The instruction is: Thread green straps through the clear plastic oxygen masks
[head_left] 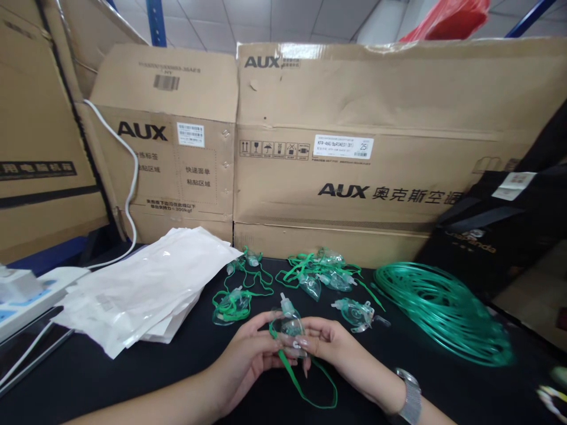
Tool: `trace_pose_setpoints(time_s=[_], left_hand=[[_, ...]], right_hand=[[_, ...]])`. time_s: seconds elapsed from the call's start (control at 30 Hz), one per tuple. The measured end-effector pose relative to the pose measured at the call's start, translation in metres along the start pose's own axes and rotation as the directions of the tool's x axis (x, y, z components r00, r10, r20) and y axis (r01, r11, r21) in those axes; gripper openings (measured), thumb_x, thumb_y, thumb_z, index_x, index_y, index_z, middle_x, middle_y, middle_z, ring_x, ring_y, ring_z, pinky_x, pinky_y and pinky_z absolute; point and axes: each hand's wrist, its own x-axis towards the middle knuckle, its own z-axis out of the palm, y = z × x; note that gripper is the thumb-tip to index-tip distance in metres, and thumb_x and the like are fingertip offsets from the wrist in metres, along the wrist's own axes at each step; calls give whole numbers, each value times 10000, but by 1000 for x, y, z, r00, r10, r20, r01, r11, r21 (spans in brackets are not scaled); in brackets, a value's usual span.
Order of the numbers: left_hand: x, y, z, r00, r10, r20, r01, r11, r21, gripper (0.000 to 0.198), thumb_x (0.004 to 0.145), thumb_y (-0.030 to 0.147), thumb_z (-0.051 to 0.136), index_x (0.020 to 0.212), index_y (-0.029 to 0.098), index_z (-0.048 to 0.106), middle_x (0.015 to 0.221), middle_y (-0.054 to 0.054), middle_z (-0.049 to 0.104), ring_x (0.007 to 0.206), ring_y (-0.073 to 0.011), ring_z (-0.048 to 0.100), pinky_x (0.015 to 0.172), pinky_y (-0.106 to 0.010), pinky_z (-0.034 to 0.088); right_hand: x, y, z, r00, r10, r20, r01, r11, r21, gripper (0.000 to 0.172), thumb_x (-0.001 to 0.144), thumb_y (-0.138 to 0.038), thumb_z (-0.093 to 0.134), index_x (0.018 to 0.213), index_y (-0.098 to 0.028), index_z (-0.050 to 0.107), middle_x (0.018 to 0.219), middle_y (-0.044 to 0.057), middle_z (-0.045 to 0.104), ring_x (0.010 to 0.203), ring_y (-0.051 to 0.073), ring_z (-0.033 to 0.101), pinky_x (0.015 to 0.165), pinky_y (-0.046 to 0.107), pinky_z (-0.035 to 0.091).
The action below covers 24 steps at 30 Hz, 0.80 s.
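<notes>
- Clear plastic catches the light: a small oxygen mask (290,321) sits between both hands just above the black worktop (133,378), near its front edge at the middle
- Left hand (248,360) cups the mask from its own side, fingers curled close around the shell and gripping it, thumb up near the rim
- Right hand (336,348) meets it from the other side, fingertips (303,342) pinched narrow on the mask's edge; a metal watch (410,401) shows on that wrist
- Green elastic strap (305,383) hangs from the mask in a loose loop, trailing toward the front edge
- Step in hand, as I read it: the strap is being handled or fitted at the mask's side; the next move would seem to call for a fine pinch on the strap while the left keeps the shell steady
- More masks with green straps (319,274) lie in a row farther back
- Coil of green tubing (443,307) lies toward the right edge, well apart from the hands
- White sealed pouches (146,283) are stacked toward the left edge
- Cardboard boxes (354,147) stand along the back edge
</notes>
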Motion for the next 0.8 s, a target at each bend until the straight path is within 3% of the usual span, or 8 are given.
trace_pose_setpoints(time_s=[0.4,0.63,0.8], left_hand=[[-2,3,4,1000,-24,-18,24,1000,17,391,675,13,583,1054,77,514,836,-129,710,750,-207,664,741,-341,473],[-2,0,0,1000,4,22,-5,1000,30,387,688,-2,521,1066,80,508,921,-150,693,778,-214,659,756,-344,461],[-2,-2,0,1000,-6,13,5,999,52,393,683,-1,521,1069,74,512,857,-142,703,790,-225,659,751,-342,457]], right_hand=[[1,5,-5,993,49,-107,-46,998,32,280,670,-340,675,835,-123,609,702,42,634,552,113,565,499,225,439],[1,4,-6,994,59,-88,-54,997,57,270,663,-325,685,822,-125,599,689,27,637,539,98,562,498,216,447],[2,3,-6,995,49,-90,-48,999,11,281,642,-339,696,791,-127,588,655,21,641,508,100,563,474,219,447]])
